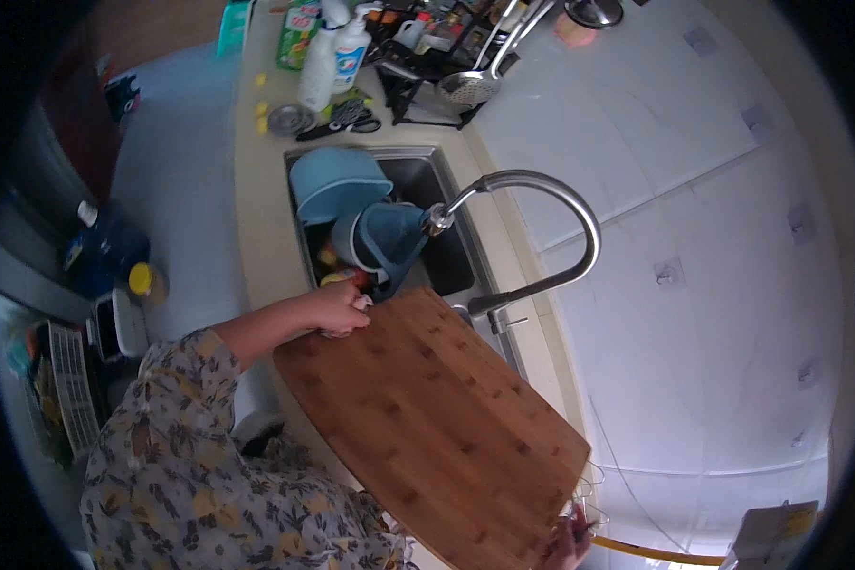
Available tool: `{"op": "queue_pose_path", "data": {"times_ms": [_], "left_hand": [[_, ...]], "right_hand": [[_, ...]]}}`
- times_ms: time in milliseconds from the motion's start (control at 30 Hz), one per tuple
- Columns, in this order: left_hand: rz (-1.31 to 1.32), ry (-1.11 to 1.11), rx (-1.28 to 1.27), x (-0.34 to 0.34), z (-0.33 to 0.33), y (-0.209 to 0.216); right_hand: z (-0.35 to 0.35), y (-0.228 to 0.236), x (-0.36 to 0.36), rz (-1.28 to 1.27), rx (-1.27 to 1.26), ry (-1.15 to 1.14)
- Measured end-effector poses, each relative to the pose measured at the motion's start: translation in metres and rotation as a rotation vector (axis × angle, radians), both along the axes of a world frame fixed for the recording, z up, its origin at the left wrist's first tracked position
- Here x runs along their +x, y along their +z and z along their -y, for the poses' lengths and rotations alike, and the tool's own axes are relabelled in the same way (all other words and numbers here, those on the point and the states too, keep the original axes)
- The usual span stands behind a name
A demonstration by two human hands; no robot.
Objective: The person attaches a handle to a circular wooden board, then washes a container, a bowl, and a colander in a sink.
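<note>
A large brown wooden cutting board (pixel 427 418) is held tilted across the counter, in front of the sink. My left hand (pixel 340 310) is closed at its upper left corner, with a bit of whitish cloth (pixel 363 302) showing between the fingers. At the lower right edge my right hand (pixel 568 543) grips the board, its palm hidden behind the wood. Just beyond my left hand is the steel sink (pixel 451 204), holding a light blue basin (pixel 337 180) and a blue-grey container (pixel 389 237). Something red and yellow lies partly covered beneath them.
A tall curved faucet (pixel 594 228) arches over the sink. Farther back stand pump bottles (pixel 351 47), scissors (pixel 351 116) and a rack with a skimmer (pixel 470 87). A wire rack (pixel 589 484) sits by my right hand. A water jug (pixel 114 249) stands on the floor at left.
</note>
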State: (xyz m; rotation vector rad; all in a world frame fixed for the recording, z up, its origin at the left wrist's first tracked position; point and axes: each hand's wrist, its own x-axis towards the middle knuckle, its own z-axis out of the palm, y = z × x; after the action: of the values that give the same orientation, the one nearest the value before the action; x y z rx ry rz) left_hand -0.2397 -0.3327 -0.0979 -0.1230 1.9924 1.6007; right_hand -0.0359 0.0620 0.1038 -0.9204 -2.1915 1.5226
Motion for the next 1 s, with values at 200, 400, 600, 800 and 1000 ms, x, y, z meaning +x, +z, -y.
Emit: {"op": "queue_pose_path", "data": {"times_ms": [200,400,600,800,1000], "left_hand": [[0.012,-0.043,-0.016,0.066,-0.088,-0.017],[0.091,-0.150,0.073,0.107,-0.151,-0.057],[0.148,-0.218,0.023,0.108,-0.146,-0.035],[0.167,-0.364,0.022,0.096,-0.153,-0.060],[0.200,-0.395,0.067,0.095,-0.144,-0.042]], "right_hand": [[-0.025,0.051,0.008,-0.319,-0.018,-0.042],[-0.097,0.064,0.014,-0.392,-0.022,-0.015],[-0.142,0.070,0.022,-0.378,-0.042,0.004],[-0.108,0.087,0.009,-0.440,0.049,0.300],[-0.063,0.091,-0.026,-0.564,0.138,0.235]]}}
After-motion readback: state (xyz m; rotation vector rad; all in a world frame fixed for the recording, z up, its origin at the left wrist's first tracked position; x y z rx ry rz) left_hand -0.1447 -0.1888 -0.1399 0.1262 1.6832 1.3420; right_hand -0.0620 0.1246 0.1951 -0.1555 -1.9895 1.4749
